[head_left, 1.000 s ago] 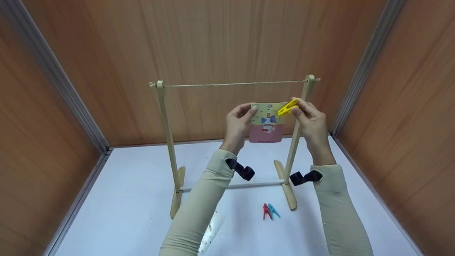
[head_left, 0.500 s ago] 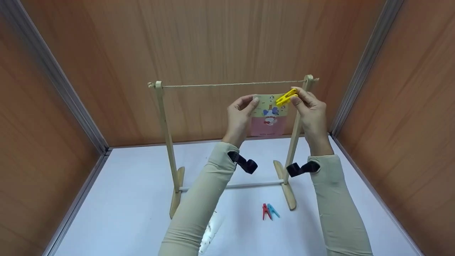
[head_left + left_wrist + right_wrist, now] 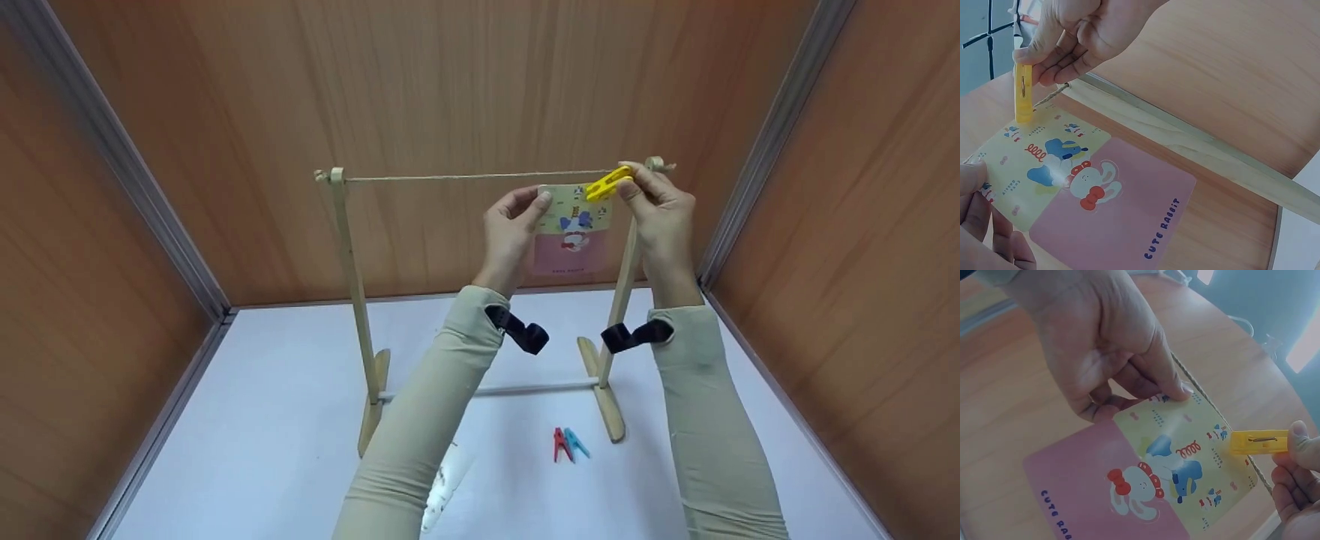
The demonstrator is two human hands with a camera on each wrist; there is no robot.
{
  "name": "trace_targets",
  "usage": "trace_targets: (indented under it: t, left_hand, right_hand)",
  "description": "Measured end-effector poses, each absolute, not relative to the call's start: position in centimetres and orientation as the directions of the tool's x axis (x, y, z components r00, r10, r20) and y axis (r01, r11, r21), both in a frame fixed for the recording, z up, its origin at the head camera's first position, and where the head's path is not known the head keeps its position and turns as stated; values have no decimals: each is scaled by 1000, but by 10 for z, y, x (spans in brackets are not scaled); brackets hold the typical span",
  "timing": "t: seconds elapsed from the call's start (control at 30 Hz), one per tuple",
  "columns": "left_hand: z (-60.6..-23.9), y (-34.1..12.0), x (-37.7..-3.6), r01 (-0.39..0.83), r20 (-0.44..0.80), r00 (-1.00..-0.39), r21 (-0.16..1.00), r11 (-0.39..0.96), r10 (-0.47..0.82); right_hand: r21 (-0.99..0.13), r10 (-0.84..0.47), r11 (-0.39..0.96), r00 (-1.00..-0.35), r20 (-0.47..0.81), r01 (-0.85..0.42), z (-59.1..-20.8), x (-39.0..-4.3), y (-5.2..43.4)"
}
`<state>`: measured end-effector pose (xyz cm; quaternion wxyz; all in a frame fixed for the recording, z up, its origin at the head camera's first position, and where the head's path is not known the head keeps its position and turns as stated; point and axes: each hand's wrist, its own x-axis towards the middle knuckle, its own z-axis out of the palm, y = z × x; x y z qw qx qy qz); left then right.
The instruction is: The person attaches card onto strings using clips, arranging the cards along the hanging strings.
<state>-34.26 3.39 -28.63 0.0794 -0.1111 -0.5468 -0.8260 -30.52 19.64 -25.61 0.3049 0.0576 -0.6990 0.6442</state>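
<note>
A cartoon card (image 3: 574, 232), yellow on top and pink below, hangs just under the string (image 3: 465, 177) of a wooden rack (image 3: 346, 247), near its right post. My left hand (image 3: 536, 201) pinches the card's top left corner. My right hand (image 3: 628, 187) pinches a yellow clothespin (image 3: 607, 182) whose tip sits on the card's top right edge at the string. In the left wrist view the clothespin (image 3: 1023, 93) stands on the card (image 3: 1100, 197) beside the string (image 3: 1053, 94). The right wrist view shows the clothespin (image 3: 1258, 442) lying across the string (image 3: 1207, 413) and the card (image 3: 1151, 478).
A red clothespin (image 3: 559, 444) and a blue clothespin (image 3: 578, 443) lie on the white tabletop (image 3: 262, 420) by the rack's right foot. A white object (image 3: 442, 487) lies partly under my left forearm. Brown wooden walls close the back and both sides.
Both hands have raised the card and the yellow clothespin from mid-height up to the string. The rack and the clothespins on the table have not moved.
</note>
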Motion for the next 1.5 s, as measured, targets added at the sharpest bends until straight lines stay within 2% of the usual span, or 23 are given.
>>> trace_targets:
  t: [0.27,0.5,0.83,1.27,1.5]
  left_hand:
    - [-281,37,-346,254,256,-966,929,-268,-29]
    - [-281,41,-348,237,234,-971,928,-287,-46]
    - [-279,41,-348,242,238,-970,929,-280,-47]
    - [-279,43,-349,244,246,-969,912,-331,-37]
    - [-279,46,-351,255,258,-965,885,-390,-47]
  right_hand:
    - [-853,326,123,-791,518,-507,-246,-309,195]
    - [-859,376,49,-788,488,-509,-242,-312,193]
    - [-851,377,57,-778,502,-522,-236,-313,192]
    - [-844,368,155,-763,531,-513,-232,-318,191]
    - [-798,333,287,-725,602,-531,-231,-322,191]
